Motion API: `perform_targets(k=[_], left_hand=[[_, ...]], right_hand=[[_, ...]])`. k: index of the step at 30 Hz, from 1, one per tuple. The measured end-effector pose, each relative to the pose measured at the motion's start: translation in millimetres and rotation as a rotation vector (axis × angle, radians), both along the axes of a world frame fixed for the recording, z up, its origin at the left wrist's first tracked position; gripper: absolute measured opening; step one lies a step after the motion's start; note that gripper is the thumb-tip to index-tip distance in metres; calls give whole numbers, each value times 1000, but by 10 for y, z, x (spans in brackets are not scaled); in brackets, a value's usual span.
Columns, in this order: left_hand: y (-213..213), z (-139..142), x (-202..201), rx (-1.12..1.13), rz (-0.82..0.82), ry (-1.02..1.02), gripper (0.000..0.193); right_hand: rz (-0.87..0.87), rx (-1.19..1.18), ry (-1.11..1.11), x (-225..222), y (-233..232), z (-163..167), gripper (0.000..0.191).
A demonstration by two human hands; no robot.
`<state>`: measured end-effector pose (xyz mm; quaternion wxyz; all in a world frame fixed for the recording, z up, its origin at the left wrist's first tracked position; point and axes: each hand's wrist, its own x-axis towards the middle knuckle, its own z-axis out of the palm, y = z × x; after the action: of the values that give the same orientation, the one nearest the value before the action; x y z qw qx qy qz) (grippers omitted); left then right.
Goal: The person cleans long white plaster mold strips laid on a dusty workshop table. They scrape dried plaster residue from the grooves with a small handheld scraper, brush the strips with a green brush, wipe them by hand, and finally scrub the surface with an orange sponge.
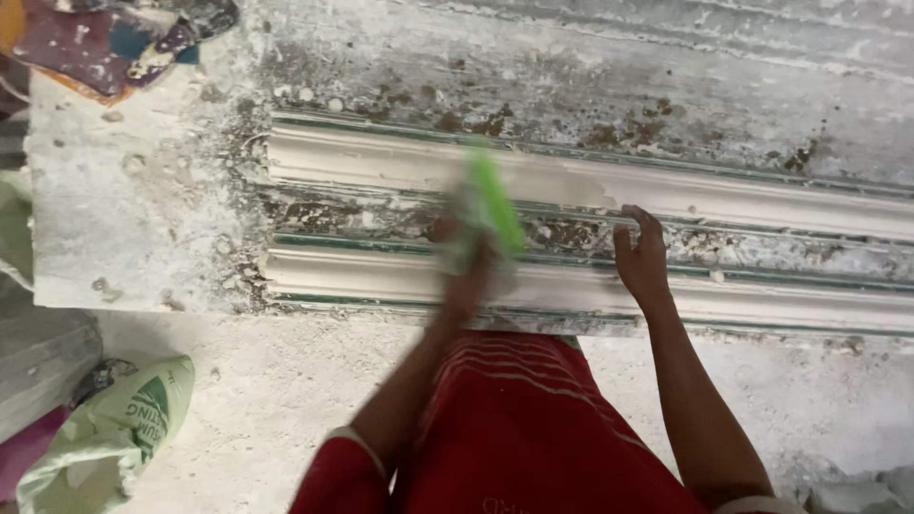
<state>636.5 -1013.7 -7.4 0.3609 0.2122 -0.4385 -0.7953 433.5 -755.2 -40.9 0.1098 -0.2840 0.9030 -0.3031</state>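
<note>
The left hand [466, 271] is blurred, and its fingers are closed around a bright green tool [493, 200], which is also blurred, so its exact kind cannot be told. The tool lies over the middle of the work, above a dirty channel [381, 217] that runs between two long white plaster mouldings. The near moulding [381, 276] lies along the front edge of the counter [133, 200], and the far moulding [381, 164] is parallel behind it. The right hand [642, 255] rests with a flat palm on the near moulding, and its fingers [647, 221] are stretched forward, a little apart, touching the channel; they hold nothing. The counter is grey-white, covered with plaster dust and brown spots. At the front the person wears a red garment [514, 428] with thin stripes. On the floor at the left lies a crumpled green and white sack [109, 433]. A stained cloth [114, 38] of many colours lies at the far left corner.
</note>
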Motion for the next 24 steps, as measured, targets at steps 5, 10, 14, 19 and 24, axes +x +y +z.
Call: perform_targets(k=[5,10,14,19,24], left_hand=[[-834,115,265,-75,312,-147,69],[443,-28,-362,-980,-119,-362,78],[20,-190,-595,-232,-295,-292,81],[-1918,-86,-499,-279,387,-496,82],[-538,-60,-1395,-426,-20,-687,83]], right_hand=[[-1,-25,20,37,-66,23,37],[61,-51,66,57,-272,-76,34],[-3,-22,96,19,-164,-11,38],[-106,-24,40,10,209,150,35],[-75,0,106,-85,65,191,36]])
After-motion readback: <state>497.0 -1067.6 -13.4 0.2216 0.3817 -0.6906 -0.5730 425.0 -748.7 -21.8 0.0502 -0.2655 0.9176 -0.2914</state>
